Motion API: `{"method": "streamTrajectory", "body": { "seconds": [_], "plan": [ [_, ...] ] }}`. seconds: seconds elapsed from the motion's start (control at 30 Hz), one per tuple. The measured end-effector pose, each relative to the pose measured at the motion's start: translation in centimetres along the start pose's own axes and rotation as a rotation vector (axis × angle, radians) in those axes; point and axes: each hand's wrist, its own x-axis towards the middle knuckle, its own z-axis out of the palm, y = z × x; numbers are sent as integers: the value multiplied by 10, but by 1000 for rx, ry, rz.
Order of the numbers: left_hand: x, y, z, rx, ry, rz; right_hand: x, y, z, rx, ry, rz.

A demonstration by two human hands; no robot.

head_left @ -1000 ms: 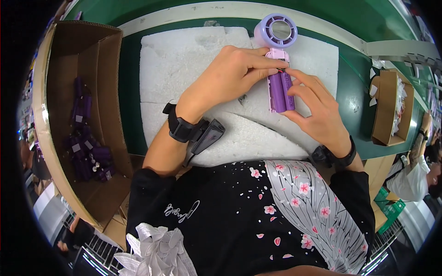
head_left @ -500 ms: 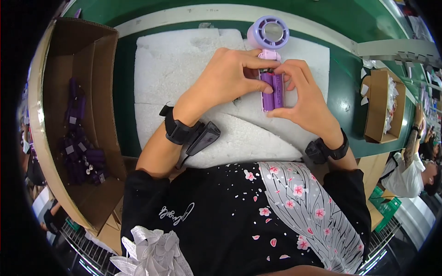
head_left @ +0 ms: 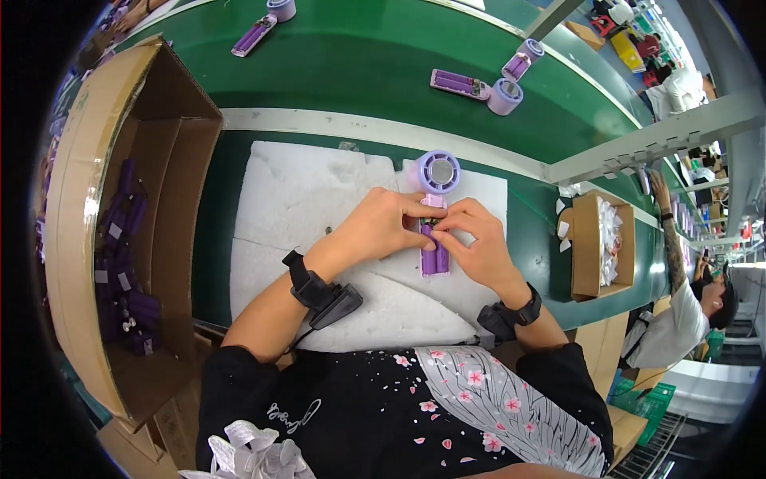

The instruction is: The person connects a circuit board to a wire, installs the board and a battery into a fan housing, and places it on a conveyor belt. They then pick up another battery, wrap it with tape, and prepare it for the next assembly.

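Observation:
A light-purple handheld fan [head_left: 438, 171] lies on the white foam sheet, its round head at the far end and its handle toward me. The handle is uncovered and shows two purple battery cells [head_left: 436, 262] side by side, with a small circuit board above them. My left hand [head_left: 381, 223] grips the handle from the left, fingers near its neck and thumb on the cells. From the right, my right hand [head_left: 480, 246] has thumb and fingertips pinched together at the board end of the cells. Whatever sits in that pinch is too small to make out.
A deep cardboard box [head_left: 171, 215] of purple battery packs [head_left: 120, 271] stands at left. A smaller box [head_left: 587, 247] with white pieces stands at right. Several opened fans [head_left: 504, 96] lie on the green belt [head_left: 351, 68] beyond a white rail. A co-worker [head_left: 678, 319] is at right.
The view has tilted up, showing the belt. My right hand has gone from spanning the handle's right side to pinching at the board end. My left hand still holds the fan.

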Motion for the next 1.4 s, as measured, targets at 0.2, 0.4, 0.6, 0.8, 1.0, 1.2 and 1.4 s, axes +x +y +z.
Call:
{"method": "streamTrajectory", "body": {
  "seconds": [0.2,0.4,0.6,0.8,1.0,1.2,1.4],
  "plan": [
    [4,-2,5,-13,26,34,-5,-8,-15,-248,-121,-171],
    [13,-5,7,-12,28,34,-9,-25,-21,-336,-214,-248],
    [11,-24,10,-16,135,128,-4,-21,-12,-356,-291,-201],
    [29,-26,14,-43,376,273,27,-8,-29,-470,-337,-283],
    [26,-41,0,49,768,166,130,43,-25,-396,-333,-224],
    [-14,-37,-80,321,864,-274,167,34,-9,-501,-5,-433],
    [-183,-110,-189,626,1151,-731,76,3,-17,3,-364,76]
  ]
}}
